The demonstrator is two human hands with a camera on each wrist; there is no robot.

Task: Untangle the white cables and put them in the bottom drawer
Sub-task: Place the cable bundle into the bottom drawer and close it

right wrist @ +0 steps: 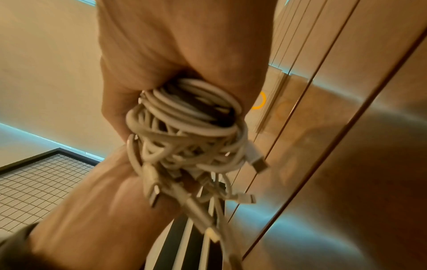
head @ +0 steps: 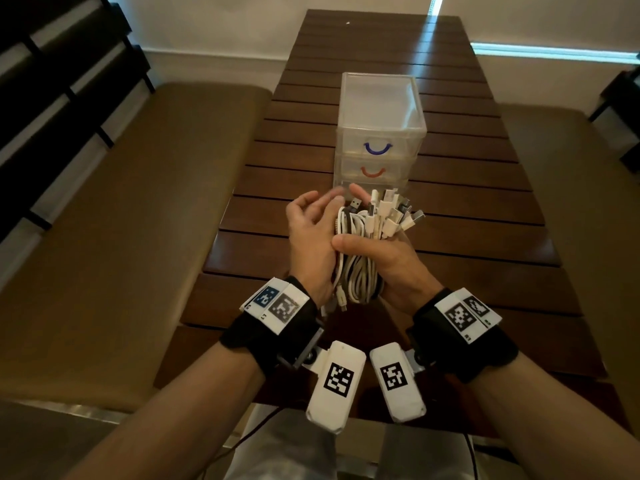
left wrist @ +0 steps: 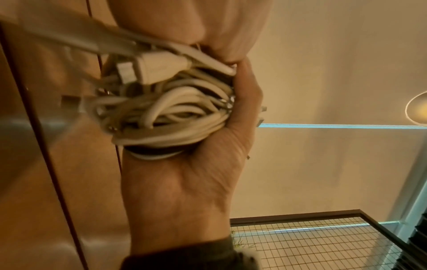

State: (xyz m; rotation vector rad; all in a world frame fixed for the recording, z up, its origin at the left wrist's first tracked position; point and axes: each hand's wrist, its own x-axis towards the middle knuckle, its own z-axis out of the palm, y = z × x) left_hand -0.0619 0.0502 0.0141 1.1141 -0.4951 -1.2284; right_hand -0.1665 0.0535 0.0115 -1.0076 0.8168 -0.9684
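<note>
**Gathering the white bundle, not yet teasing it apart**

Holding the white cables [head: 360, 251] above the near middle of the slatted table [head: 485, 209], just this side of the clear drawer unit [head: 379, 133]. Judging the step in hand as finding a free end to start unpicking: best done by keeping the coil steady in one hand and drawing out a single plug from the fan of connectors [head: 391, 211] at the far end, rather than tugging at the loops, which would probably tighten the knot. Working one lead at a time, laying each freed cable on the table to the side.

Gripping with the right hand [head: 384, 265]: thumb curled across the top of the bundle, fingers wrapped underneath, closed firmly round the middle of the coil. Cradling with the left hand [head: 311, 244]: palm pressed against the left side of the cables, fingers loosely spread and reaching toward the far plugs, not clearly pinching any one of them; blurred at the tips, so impossible to say whether touching a plug. Showing, in both wrist views, looped cable packed tight between the two palms, with loose plug ends dangling at the near end.

Leaving the drawers apparently closed, blue handle [head: 377, 148] above red handle [head: 373, 172]; hiding the bottom drawer mostly behind the hands, so needing a free hand later to pull it out.
</note>
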